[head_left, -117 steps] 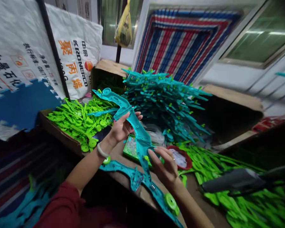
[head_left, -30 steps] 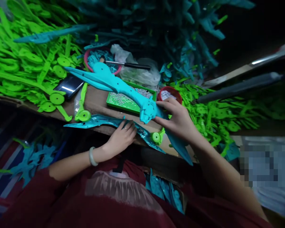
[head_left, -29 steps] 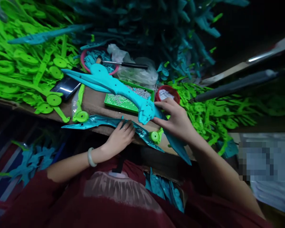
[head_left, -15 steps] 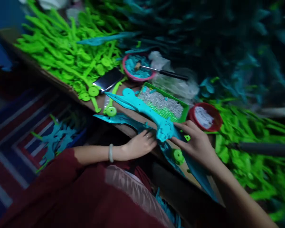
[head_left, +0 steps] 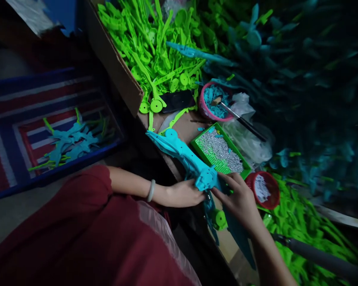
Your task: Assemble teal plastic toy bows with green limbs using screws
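Since half a second ago, our left hand (head_left: 183, 194) and right hand (head_left: 240, 198) pull the gripped teal bow piece (head_left: 191, 165) toward the surface (head_left: 185, 127) edge.

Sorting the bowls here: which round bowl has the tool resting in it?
The pink-rimmed bowl of teal bits, beside the phone; the red bowl holds none.

The teal plastic heap (head_left: 301, 91) at upper right is dark and blurred; the right hand (head_left: 241, 200) hides the teal bow part's (head_left: 191, 163) lower length.

Dim, dark corners; slight blur; edges warped.
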Available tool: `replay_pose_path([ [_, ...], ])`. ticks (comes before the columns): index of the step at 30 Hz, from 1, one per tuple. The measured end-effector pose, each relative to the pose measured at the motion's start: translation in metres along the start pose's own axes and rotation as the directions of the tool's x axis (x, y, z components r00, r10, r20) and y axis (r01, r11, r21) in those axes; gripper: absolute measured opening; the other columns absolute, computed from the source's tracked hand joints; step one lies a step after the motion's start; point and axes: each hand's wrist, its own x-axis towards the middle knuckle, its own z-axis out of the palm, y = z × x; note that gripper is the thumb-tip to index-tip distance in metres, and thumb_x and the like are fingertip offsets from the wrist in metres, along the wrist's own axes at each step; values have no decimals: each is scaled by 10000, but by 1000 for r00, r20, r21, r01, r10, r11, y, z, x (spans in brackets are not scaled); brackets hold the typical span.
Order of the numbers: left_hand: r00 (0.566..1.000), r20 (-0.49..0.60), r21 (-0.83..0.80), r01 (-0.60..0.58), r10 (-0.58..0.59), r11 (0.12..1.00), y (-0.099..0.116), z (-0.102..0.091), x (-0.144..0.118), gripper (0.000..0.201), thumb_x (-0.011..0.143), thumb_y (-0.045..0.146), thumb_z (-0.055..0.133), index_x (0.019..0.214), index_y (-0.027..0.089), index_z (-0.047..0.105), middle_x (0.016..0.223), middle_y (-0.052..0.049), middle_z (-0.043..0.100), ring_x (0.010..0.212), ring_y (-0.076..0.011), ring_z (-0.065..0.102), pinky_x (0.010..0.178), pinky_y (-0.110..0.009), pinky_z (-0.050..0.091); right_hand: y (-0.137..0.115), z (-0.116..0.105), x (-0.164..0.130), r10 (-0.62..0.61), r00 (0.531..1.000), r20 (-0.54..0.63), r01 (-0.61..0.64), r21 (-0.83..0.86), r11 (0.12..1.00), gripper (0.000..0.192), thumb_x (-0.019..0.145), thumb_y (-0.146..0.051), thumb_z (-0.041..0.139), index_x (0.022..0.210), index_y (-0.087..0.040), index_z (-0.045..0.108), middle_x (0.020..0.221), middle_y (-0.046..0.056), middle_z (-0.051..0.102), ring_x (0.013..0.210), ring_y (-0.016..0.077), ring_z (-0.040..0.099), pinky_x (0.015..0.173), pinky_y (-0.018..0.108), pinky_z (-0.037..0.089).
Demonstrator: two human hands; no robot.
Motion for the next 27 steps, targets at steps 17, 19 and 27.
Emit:
replay_pose_path([
  [17, 963, -139, -246, -259, 231, 934, -9, -38, -72, 200, 952, 161, 533, 1046, 118, 704, 1241, -142, 680, 1201, -226, 612, 1009, -362, 482, -1, 17, 0, 93, 987, 127, -100, 52, 994, 440, 828, -411, 685, 1190, -166, 632, 925, 79, 587, 825, 257, 627, 726, 399, 531],
  [19, 981, -120, -315, -184, 153, 931, -23, -39, -82, 187, 937, 145, 557, 1063, 100, 688, 1214, -155, 691, 1193, -249, 621, 990, -401, 505, 0, 16, 1, 100, 979, 178, -121, 116, 986, 472, 823, -392, 705, 1223, -156, 621, 964, 93, 605, 867, 247, 622, 756, 382, 522],
  [27, 982, -148, -281, -156, 118, 947, -59, -43, -78, 324, 889, 94, 594, 1211, 123, 616, 1274, -167, 650, 1257, -291, 576, 1005, -423, 511, 16, 16, 2, 158, 962, 220, -187, 114, 976, 392, 804, -387, 722, 1078, -119, 642, 992, 102, 590, 914, 238, 554, 802, 351, 452],
])
